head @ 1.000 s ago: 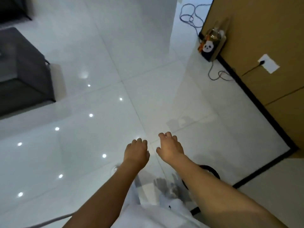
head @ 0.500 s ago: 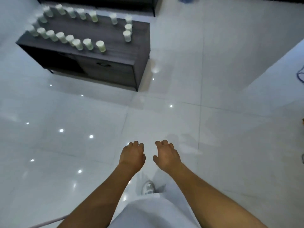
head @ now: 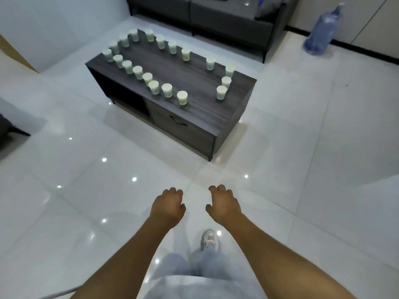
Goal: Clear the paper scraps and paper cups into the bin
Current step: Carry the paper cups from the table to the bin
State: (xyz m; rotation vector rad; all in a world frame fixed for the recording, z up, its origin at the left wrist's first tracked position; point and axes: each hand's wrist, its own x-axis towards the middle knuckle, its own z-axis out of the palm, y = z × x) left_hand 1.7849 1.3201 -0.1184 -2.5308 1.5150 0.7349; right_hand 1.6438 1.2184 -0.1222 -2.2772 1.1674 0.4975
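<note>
- A dark wooden table [head: 194, 83] stands on the glossy white tiled floor [head: 86, 190], towards the upper left, well ahead of both hands.
- Paper cups [head: 182, 97] stand upright on the tabletop, all pale: one line runs along the near-left edge, another along the far edge, and a short line of three sits near the right end.
- The front of the table has an open shelf on the left and a drawer [head: 183, 130] with a dark handle on the right.
- The left hand [head: 168, 207] is held out over the floor, palm down, fingers loosely curled, holding nothing.
- The right hand [head: 223, 205] hangs just beside it, apart from it, fingers likewise loosely curled and holding nothing.
- A white shoe [head: 209, 239] shows on the floor between the forearms, below pale trousers.
- A grey sofa [head: 226, 20] stands behind the table.
- A blue plastic bag [head: 321, 33] stands upright on the floor at the upper right, against the wall.
</note>
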